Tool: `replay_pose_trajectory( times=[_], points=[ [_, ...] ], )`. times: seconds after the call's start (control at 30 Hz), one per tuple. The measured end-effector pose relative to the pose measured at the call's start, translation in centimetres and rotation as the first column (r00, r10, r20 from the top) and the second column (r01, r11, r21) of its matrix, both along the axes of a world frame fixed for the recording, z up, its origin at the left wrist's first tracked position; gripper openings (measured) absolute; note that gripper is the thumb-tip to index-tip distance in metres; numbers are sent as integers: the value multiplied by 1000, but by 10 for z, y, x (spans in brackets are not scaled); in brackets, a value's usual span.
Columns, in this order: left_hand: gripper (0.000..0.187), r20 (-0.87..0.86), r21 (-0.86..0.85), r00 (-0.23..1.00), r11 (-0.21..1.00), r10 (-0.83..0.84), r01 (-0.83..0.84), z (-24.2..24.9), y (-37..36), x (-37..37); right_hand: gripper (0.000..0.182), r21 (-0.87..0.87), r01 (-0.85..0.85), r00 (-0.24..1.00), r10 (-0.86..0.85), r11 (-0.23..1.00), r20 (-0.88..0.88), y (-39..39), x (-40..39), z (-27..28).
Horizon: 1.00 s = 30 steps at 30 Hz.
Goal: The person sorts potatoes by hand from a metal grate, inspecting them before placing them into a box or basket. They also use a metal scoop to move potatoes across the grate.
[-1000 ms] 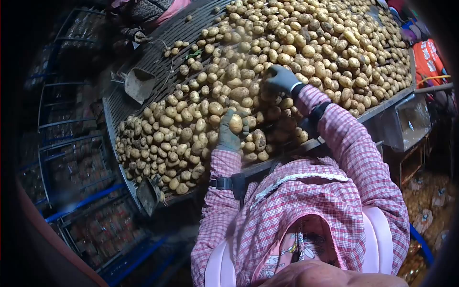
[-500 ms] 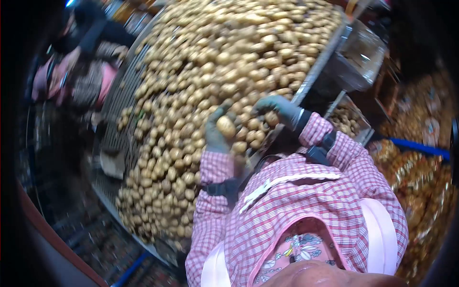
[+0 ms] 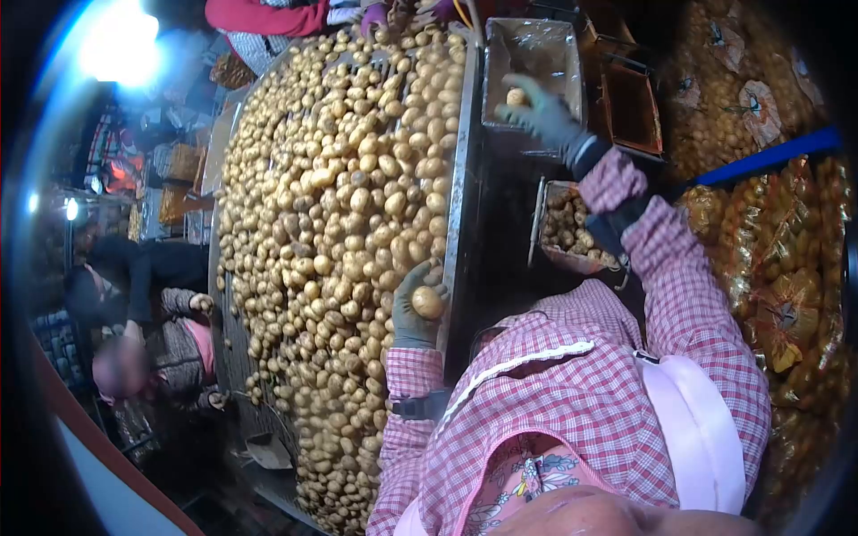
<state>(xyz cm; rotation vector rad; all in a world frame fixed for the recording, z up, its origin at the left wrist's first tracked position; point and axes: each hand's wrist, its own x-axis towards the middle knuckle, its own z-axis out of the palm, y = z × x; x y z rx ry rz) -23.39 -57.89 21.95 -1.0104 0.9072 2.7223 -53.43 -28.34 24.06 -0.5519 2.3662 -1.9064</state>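
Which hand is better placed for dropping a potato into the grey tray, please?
Probably the right hand: it reaches over the grey tray, one potato at its fingertips. The left hand holds another potato, but farther away, at the edge of the heap.

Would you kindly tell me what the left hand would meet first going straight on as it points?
The left hand would probably meet the piled potatoes just beyond its fingers, though height is unclear.

No txt, nos. or brands are reading clearly. Approx. 2 o'clock, a pale patch (image 3: 758, 109) is showing on sacks (image 3: 710, 143), any print being illegible.
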Motion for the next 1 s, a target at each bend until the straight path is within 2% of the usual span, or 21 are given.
replay_pose_trajectory(
  times=[0.03,0.1,0.17,0.23,0.27,0.3,0.4,0.43,0.5,0.53,0.57,0.6,0.67,0.7,0.73,0.77,0.83,0.87,0.9,0.93,1.0],
  points=[
    [39,8,19,1000,1000,19,-19,3,9,-15,65,-183,-114,988,131,976,86,-10,24,1],
    [49,5,10,1000,1000,-17,17,24,42,-45,71,-80,-229,953,240,970,183,-37,95,-13],
    [57,-109,-46,983,988,-150,146,12,63,-68,70,-217,-298,749,369,930,551,-45,146,7],
    [59,-140,-266,892,884,-429,383,33,95,-80,74,-307,-173,857,297,936,421,-52,178,-44],
    [58,-110,-410,850,802,-515,433,32,108,-82,66,-384,-80,761,305,920,572,-39,173,-39],
    [58,-71,-118,895,894,-441,432,52,122,-91,59,-442,22,634,329,897,699,-26,167,-29],
    [61,-233,-115,823,855,-518,505,48,131,-103,34,-472,161,765,193,867,614,9,148,-40],
    [62,-97,-161,852,853,-514,496,46,130,-106,35,-648,177,657,401,741,638,40,139,-22],
    [48,-95,-214,848,842,-522,495,46,115,-97,35,-599,44,682,414,800,603,126,78,-128],
    [43,-95,-279,815,801,-571,529,42,104,-90,39,-194,66,904,24,979,428,127,62,-50],
    [32,-107,-278,835,823,-539,496,40,93,-76,38,-443,-62,957,179,895,228,184,0,-117],
    [27,41,-222,870,844,-491,487,57,85,-64,39,-574,-9,886,273,819,376,213,-39,-99],
    [26,50,-158,909,895,-414,416,32,65,-27,49,152,49,972,-83,987,222,297,-163,-142],
    [26,42,-135,924,914,-381,383,22,52,-8,56,216,262,943,-298,940,152,259,-145,-93],
    [27,22,-443,936,836,-351,324,10,34,12,64,261,464,863,-499,847,85,205,-118,-25],
    [27,8,-702,941,668,-339,246,-2,16,39,58,9,434,875,-424,901,234,193,-125,-32],
    [31,213,-619,977,770,-23,153,29,-15,81,48,102,73,997,-74,992,12,137,-114,-48],
    [31,196,-781,980,609,28,139,27,-41,112,46,42,-2,995,-3,999,102,77,-68,-21],
    [28,471,-734,857,633,211,247,54,-63,130,44,-23,-70,979,73,997,191,11,-13,10],
    [27,305,-913,898,366,318,180,15,-98,179,42,-94,-161,943,181,982,280,-28,14,4],
    [26,355,-935,805,176,476,308,-5,-160,250,39,-162,-320,815,358,933,456,-96,59,-12]
  ],
)
